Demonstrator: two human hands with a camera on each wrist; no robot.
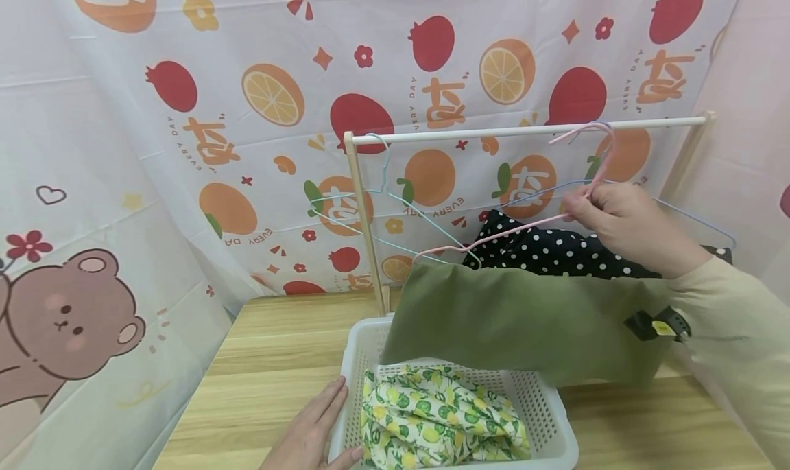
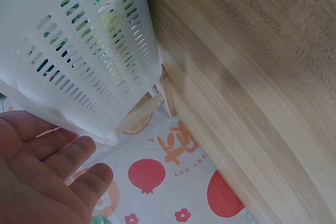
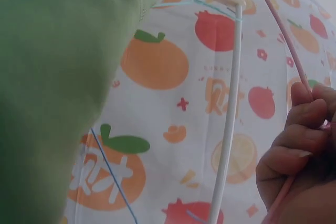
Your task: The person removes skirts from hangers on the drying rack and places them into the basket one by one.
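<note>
My right hand (image 1: 623,223) grips a pink hanger (image 1: 494,238) below its hook, its fingers curled round the wire in the right wrist view. From that hanger hangs an olive green cloth (image 1: 524,319), partly over the back of a white basket (image 1: 555,415). The hanger's hook overlaps the white rail (image 1: 494,133) in the head view. Beside the basket's left rim is my left hand (image 1: 311,425), fingers fairly straight along the outer wall. Inside the basket lies a crumpled lemon-print cloth (image 1: 438,415).
A light blue hanger (image 1: 384,182) hangs bare at the rail's left end. Behind the green cloth, a blue hanger (image 1: 697,214) is at a black polka-dot cloth (image 1: 555,250). The rack's wooden post (image 1: 364,223) stands behind the basket on the wooden table (image 1: 247,374). A fruit-print curtain (image 1: 271,31) backs everything.
</note>
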